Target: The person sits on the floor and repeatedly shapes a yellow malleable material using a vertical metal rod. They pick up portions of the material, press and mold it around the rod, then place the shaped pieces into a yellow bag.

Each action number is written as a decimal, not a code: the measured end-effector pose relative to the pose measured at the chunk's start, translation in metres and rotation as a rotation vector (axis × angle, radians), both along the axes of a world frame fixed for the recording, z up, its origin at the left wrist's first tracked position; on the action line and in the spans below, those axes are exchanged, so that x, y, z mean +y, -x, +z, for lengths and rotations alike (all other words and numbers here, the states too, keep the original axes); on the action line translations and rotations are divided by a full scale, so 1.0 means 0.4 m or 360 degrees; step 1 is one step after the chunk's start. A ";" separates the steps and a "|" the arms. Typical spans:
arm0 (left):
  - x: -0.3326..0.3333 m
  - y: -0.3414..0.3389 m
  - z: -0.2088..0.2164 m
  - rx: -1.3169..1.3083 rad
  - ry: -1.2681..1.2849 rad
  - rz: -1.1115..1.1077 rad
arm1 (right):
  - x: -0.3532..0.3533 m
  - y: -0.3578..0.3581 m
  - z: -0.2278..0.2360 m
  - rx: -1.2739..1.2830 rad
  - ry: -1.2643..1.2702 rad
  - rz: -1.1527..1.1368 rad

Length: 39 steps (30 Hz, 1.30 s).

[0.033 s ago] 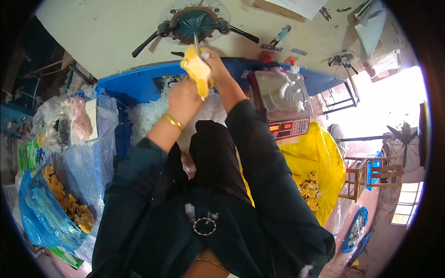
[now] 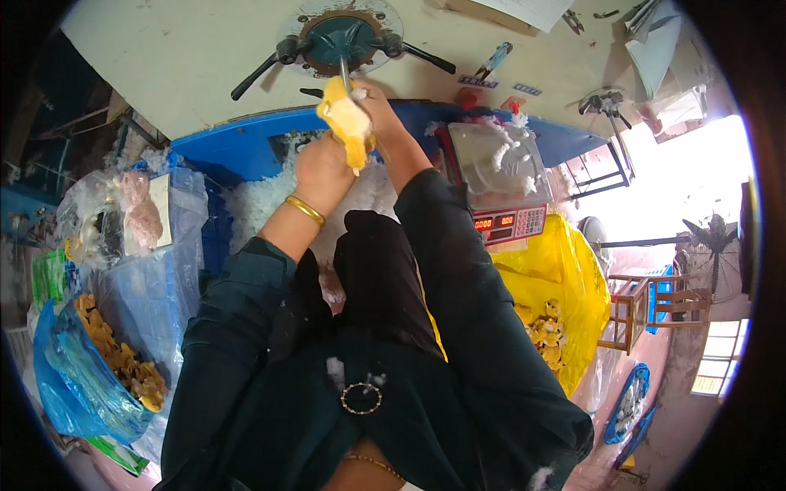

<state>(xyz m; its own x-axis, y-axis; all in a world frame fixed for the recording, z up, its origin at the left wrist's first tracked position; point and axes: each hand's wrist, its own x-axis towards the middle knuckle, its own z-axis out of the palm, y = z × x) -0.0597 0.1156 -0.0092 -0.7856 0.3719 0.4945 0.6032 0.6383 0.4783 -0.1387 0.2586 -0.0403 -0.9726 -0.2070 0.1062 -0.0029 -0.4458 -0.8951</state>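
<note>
A yellow and cream plush toy skin [image 2: 350, 124] is held up at the thin metal tube [image 2: 344, 70] that juts from a round machine outlet [image 2: 342, 39] in the cream panel. The tube's tip disappears at the top of the plush. My left hand [image 2: 326, 170], with a gold bangle at its wrist, is closed round the lower left part of it. Closed on its upper right side is my right hand [image 2: 375, 108], its fingers partly hidden behind the plush. Black-handled levers [image 2: 427, 59] spread to both sides of the outlet.
White stuffing [image 2: 258, 209] fills the blue bin [image 2: 237, 147] below. At right are a digital scale [image 2: 512, 222] with a clear tray [image 2: 495, 168] and a yellow bag [image 2: 565, 270] of plush pieces. A blue bag [image 2: 82, 385] with similar pieces and a pink plush [image 2: 141, 214] are at left.
Almost nothing differs. Both hands and the plush appear a few pixels further left, along with a slight shift of the whole view.
</note>
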 end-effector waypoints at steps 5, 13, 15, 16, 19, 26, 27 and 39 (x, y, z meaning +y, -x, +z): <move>-0.025 -0.067 -0.034 -0.0185 0.0158 0.0045 | -0.012 -0.073 -0.005 -0.0134 -0.0090 -0.0250; -0.019 -0.084 0.082 -0.2402 -0.1840 -0.0342 | -0.007 -0.009 0.036 -0.0076 -0.0667 -0.0561; 0.003 -0.032 0.084 -0.2513 -0.1909 -0.0342 | -0.005 0.058 0.029 -0.0127 -0.0560 -0.0606; 0.008 -0.014 0.080 -0.2561 -0.1944 -0.0343 | -0.007 0.074 0.035 -0.0146 -0.0506 -0.0625; -0.006 -0.024 0.056 -0.2602 -0.1901 -0.0364 | -0.002 0.033 0.023 -0.0141 -0.0645 -0.0764; -0.105 -0.110 0.080 -0.2776 -0.1679 -0.0402 | -0.040 -0.161 0.065 -0.0290 -0.0428 -0.0825; -0.123 -0.085 0.075 -0.2807 -0.1680 -0.0410 | -0.044 -0.146 0.072 -0.0302 -0.0424 -0.0849; -0.134 -0.024 0.052 -0.2337 -0.1682 -0.0456 | -0.075 -0.146 0.096 -0.0254 -0.0243 -0.1097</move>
<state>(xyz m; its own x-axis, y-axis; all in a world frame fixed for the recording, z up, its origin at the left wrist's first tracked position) -0.0500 0.0620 0.0118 -0.7256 0.5829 -0.3656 -0.6026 -0.2817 0.7467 -0.0803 0.2286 -0.0020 -0.8885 0.4579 -0.0292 -0.1024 -0.2600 -0.9602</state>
